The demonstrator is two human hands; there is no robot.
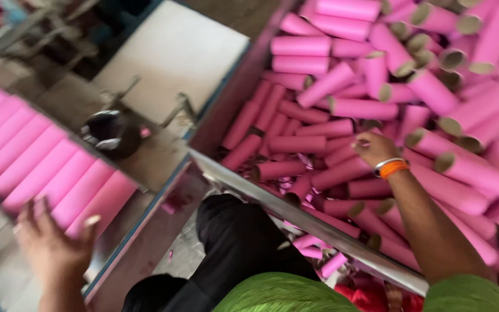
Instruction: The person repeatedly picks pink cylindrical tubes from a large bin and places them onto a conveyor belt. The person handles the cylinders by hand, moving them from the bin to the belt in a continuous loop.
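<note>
Head view: a person's two bare hands work among pink cardboard tubes.
Bin: big metal-edged bin (pixel 295 216) around the right hand, heaped with loose pink cardboard tubes (pixel 365 108).
Tray: flat row of pink tubes (pixel 41 162) just ahead of the left hand, lying side by side on a slanted surface.
Right hand (pixel 373 149): orange wristband, fingers curled down onto a tube in the heap; whether it grips, I cannot tell.
Left hand (pixel 53 240): fingers spread apart, tips against the row's near ends.
Risk: likely the row could slide or skew if pushed unevenly; loose tubes may roll from the heap.
</note>
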